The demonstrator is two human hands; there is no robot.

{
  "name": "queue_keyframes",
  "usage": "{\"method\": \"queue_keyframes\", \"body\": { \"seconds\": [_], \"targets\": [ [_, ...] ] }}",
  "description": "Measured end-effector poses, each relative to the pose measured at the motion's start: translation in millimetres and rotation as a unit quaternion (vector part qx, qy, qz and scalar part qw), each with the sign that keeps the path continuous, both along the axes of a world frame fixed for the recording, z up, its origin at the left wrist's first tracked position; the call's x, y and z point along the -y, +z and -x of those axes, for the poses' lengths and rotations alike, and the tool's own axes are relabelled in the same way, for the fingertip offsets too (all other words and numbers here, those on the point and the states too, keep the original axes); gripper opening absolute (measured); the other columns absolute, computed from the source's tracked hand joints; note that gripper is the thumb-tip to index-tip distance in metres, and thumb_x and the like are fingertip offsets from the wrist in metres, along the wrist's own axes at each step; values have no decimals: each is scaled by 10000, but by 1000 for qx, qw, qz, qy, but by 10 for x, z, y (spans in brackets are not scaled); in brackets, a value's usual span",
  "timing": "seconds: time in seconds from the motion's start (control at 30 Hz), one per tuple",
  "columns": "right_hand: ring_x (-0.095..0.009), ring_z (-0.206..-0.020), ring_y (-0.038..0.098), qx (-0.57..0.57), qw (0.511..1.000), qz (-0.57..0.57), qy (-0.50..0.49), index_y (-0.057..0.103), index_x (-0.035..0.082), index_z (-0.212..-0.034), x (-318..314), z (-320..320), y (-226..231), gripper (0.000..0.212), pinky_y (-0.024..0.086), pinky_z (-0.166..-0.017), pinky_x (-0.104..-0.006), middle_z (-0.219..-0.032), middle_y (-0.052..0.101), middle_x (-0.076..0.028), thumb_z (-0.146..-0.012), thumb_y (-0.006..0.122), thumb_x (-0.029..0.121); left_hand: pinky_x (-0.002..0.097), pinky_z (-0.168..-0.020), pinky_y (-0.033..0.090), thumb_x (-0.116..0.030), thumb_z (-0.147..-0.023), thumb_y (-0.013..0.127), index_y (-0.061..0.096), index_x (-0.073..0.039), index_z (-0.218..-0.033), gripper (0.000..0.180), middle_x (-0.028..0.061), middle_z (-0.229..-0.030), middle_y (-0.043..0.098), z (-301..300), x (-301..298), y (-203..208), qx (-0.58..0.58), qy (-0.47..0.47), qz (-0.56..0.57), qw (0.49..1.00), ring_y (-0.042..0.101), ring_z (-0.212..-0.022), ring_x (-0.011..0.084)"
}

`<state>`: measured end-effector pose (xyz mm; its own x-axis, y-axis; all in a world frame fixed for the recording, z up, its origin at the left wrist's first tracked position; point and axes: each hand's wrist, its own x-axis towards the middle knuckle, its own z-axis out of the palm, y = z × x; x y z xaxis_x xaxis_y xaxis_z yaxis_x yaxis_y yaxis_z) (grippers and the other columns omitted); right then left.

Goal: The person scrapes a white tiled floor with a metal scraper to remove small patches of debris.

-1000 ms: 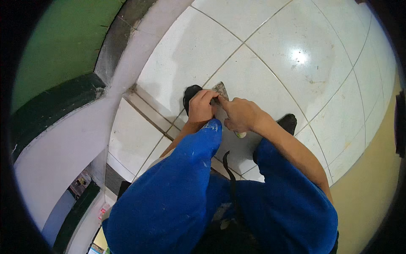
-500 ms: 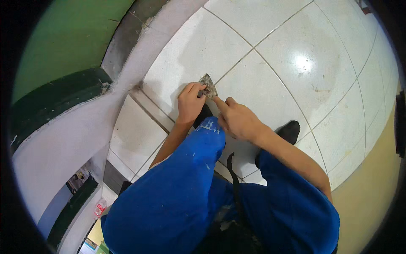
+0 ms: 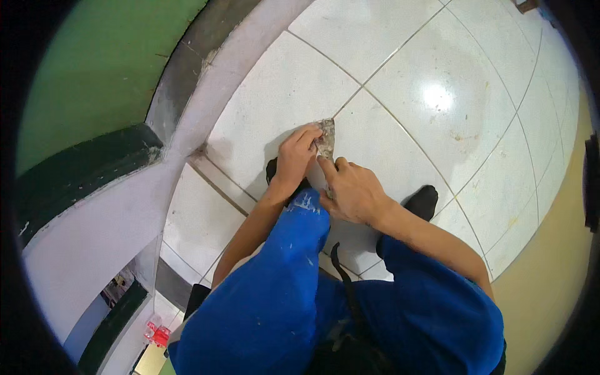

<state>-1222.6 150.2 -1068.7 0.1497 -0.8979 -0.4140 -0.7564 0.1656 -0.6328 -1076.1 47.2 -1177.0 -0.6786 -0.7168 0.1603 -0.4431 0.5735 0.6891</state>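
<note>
grey, mottled, flat-bladed metal scraper over glossy white square floor tiles: bare right hand curls round it, hiding the handle; bare left hand touches the blade's left edge, thumb hidden, pinching or not, can't tell.

White-flecked blue trousers, dark cord, black footwear

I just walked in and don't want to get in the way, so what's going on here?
Someone in blue trousers is handling a flat scraper above a white tiled floor. The right hand grips it at the handle end, while fingers of the left hand touch its stained blade. I can't tell whether the blade meets the floor.
</note>
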Motion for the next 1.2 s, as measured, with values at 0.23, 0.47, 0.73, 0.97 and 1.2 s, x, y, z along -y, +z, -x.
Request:
{"method": "queue_keyframes", "body": {
  "seconds": [0.23, 0.47, 0.73, 0.97, 1.2],
  "targets": [
    [-443, -759, 690, -19, 991, 48, -126, 477, -117, -1361, 324, 253, -193, 786, 580, -714, -463, -883, 670, -284, -733, 697, 300, 393, -938, 569, 81, -768, 662, 704, 3, -1012, 260, 154, -1084, 717, 483, 484, -91, -29, -38, 49, 998, 694, -1056, 319],
    [-467, -762, 682, -5, 995, 25, -93, 500, -135, -1333, 567, 578, -209, 850, 573, -715, -481, -840, 680, -296, -632, 708, 297, 418, -904, 528, 39, -747, 709, 697, -17, -1020, 278, 134, -1067, 738, 615, 602, -161, -7, -17, 80, 997, 703, -1009, 320],
    [-441, -708, 695, 6, 995, 8, -96, 619, -125, -1177, 726, 613, -65, 744, 575, -687, -464, -746, 667, -304, -566, 725, 287, 426, -885, 527, 21, -778, 678, 704, -45, -1005, 238, 129, -1056, 730, 579, 592, -124, -42, -4, 56, 998, 689, -987, 328],
    [-440, -661, 677, 29, 993, -87, -69, 671, -99, -1121, 830, 762, 121, 669, 568, -681, -445, -685, 655, -276, -548, 715, 244, 394, -882, 552, 50, -748, 706, 707, -45, -1019, 288, 119, -1040, 740, 592, 508, -18, -17, -10, -11, 1000, 708, -972, 318],
    [-456, -683, 690, 34, 995, 20, -90, 638, -142, -1054, 887, 818, -53, 644, 578, -683, -472, -700, 653, -300, -563, 730, 263, 407, -891, 550, 48, -740, 730, 703, -48, -1038, 314, 113, -1086, 730, 702, 718, -77, -6, 9, 26, 1000, 692, -1026, 321]
  ]
}}
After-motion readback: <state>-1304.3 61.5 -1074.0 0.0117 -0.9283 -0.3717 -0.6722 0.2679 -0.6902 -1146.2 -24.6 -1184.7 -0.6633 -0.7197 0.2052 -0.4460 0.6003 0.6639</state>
